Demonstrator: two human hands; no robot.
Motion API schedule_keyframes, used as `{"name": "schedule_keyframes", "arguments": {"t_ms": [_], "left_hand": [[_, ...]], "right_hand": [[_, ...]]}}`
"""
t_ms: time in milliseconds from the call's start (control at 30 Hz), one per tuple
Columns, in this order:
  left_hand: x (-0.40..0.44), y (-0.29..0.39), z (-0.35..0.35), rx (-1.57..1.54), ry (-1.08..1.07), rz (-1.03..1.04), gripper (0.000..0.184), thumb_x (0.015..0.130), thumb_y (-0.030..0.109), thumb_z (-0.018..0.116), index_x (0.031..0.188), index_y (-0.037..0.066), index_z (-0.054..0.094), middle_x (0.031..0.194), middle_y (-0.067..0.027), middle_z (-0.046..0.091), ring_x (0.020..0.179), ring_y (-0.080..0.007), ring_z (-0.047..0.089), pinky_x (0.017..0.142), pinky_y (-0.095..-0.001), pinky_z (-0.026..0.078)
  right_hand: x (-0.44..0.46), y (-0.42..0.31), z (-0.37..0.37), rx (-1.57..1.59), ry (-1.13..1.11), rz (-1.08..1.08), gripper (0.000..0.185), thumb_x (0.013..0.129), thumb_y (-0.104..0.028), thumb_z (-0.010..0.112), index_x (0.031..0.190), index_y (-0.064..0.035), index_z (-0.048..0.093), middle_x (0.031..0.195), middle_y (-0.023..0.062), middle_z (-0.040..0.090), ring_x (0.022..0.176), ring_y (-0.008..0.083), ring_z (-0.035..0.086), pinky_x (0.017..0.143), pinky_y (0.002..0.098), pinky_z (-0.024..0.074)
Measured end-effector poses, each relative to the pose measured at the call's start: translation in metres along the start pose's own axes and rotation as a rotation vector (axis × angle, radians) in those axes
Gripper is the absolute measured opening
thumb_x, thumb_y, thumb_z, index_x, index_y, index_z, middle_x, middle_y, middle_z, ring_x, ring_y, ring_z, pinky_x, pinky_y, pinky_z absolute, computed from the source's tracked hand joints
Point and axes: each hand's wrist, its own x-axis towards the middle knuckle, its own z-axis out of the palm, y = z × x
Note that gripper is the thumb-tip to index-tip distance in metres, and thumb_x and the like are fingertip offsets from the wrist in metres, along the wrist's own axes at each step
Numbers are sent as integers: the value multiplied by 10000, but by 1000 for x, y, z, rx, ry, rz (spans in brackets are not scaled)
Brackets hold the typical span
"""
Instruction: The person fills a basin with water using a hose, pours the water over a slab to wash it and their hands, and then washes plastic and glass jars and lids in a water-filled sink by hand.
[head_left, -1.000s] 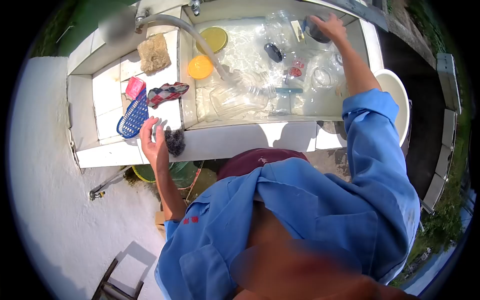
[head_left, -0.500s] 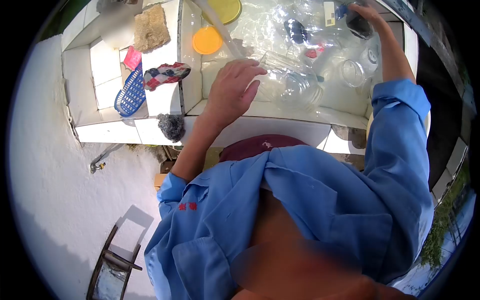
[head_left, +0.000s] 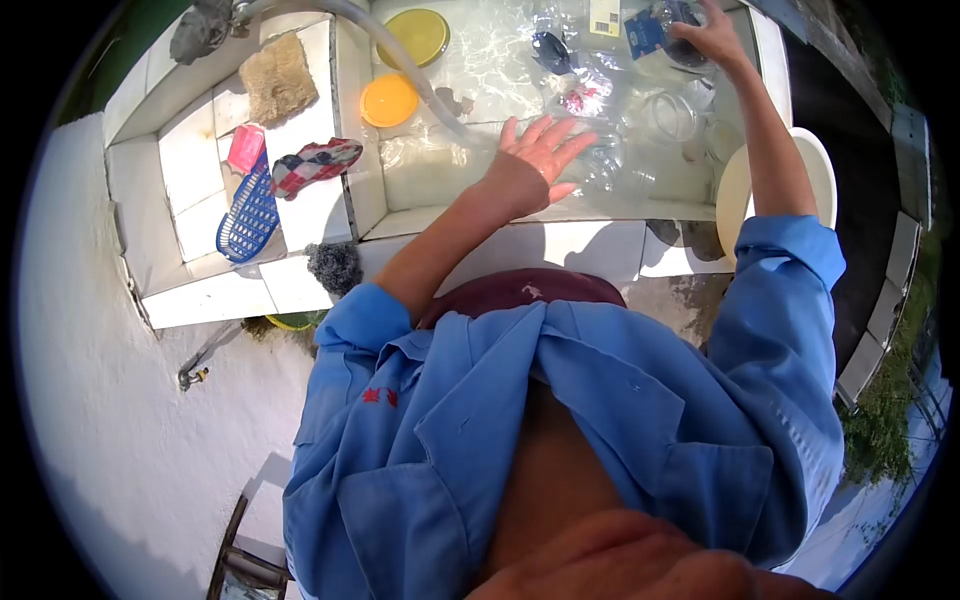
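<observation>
My left hand [head_left: 530, 172] is open, fingers spread, palm down over the near side of a water-filled tiled basin [head_left: 420, 220]. Clear jars or bottles [head_left: 603, 160] lie in the water just beyond its fingertips, their outlines blurred by ripples. At the far right, my right hand [head_left: 718, 40] has its thumb and fingers around the side of a dark see-through bottle [head_left: 685, 50] with a blue label [head_left: 645, 34]. A round-mouthed clear jar [head_left: 670, 118] sits in the water below that hand.
An orange lid [head_left: 389, 100], a gold lid [head_left: 413, 38] and a hose [head_left: 425, 90] are at the basin's left. Left of them are a brown scrubbing pad [head_left: 277, 80], a checked cloth [head_left: 315, 166], a blue basket [head_left: 248, 215] and steel wool [head_left: 334, 268]. A white bucket [head_left: 818, 175] stands right.
My left hand has moved right and spread its fingers, away from the large clear jar's rim, and that jar now shows less plainly. My right hand stays at the bottle; the view has shifted.
</observation>
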Motion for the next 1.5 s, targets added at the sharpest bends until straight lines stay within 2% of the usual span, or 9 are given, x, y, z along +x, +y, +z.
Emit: {"name": "schedule_keyframes", "arguments": {"t_ms": [200,367,400,600,667,767,967,1067,1500], "left_hand": [[-12,-9,2,-22,-45,-41,608,733,291,554,1261,236,258,1265,-60,303,1141,-259,305,925,-499,188],[-25,-25,-2,-185,18,-46,501,735,249,542,1201,199,364,1200,-78,387,1100,-246,355,913,-448,218],[-28,-26,-8,-220,49,-71,443,733,226,544,1153,185,414,1152,-72,429,1069,-243,382,911,-413,237],[-25,-46,-28,-351,181,-149,289,730,171,537,1016,139,512,1018,-78,509,966,-251,453,853,-351,327],[-20,-52,-29,-393,254,-132,250,736,152,522,984,122,528,972,-92,520,921,-260,474,808,-337,372],[-18,-55,-33,-499,235,-173,250,740,146,521,988,114,526,962,-91,519,916,-258,479,797,-328,381],[-25,-62,-28,-610,293,-185,235,745,124,514,979,111,529,933,-85,517,847,-231,489,735,-289,394],[-31,-67,-26,-628,290,-211,228,746,117,512,972,109,535,916,-80,517,793,-207,486,703,-276,392],[-37,-60,-39,-598,280,-216,211,743,139,515,949,111,550,923,-79,517,847,-208,496,733,-277,398]], "right_hand": [[-15,-8,28,-45,4,-39,881,504,-471,641,1212,-37,347,1212,227,335,1123,336,341,918,376,316],[-69,-104,30,-110,28,-76,1015,449,-590,662,1204,3,334,1214,241,317,1120,346,343,910,396,320],[-82,-137,24,-71,-12,113,1046,430,-622,657,1199,11,335,1209,254,312,1120,355,338,907,399,321],[-1,-77,78,18,-133,412,1005,471,-575,658,1221,-15,292,1217,262,291,1116,400,318,885,431,332],[-82,-146,54,-314,-34,314,919,521,-494,655,1249,-96,262,1268,205,244,1133,394,290,871,470,331],[-90,-127,64,-355,-4,159,830,539,-447,654,1226,-153,293,1304,103,194,1155,388,235,823,570,299],[-123,-112,64,-415,72,-36,762,515,-406,654,1178,-164,368,1250,112,279,1062,378,350,837,472,350],[-134,-92,58,-144,146,-17,688,483,-401,650,1094,-168,439,1172,129,363,1000,340,424,850,379,360],[-212,-158,-25,-215,223,-312,573,509,-275,633,1041,-134,469,1145,104,386,995,315,412,830,400,371]]}}
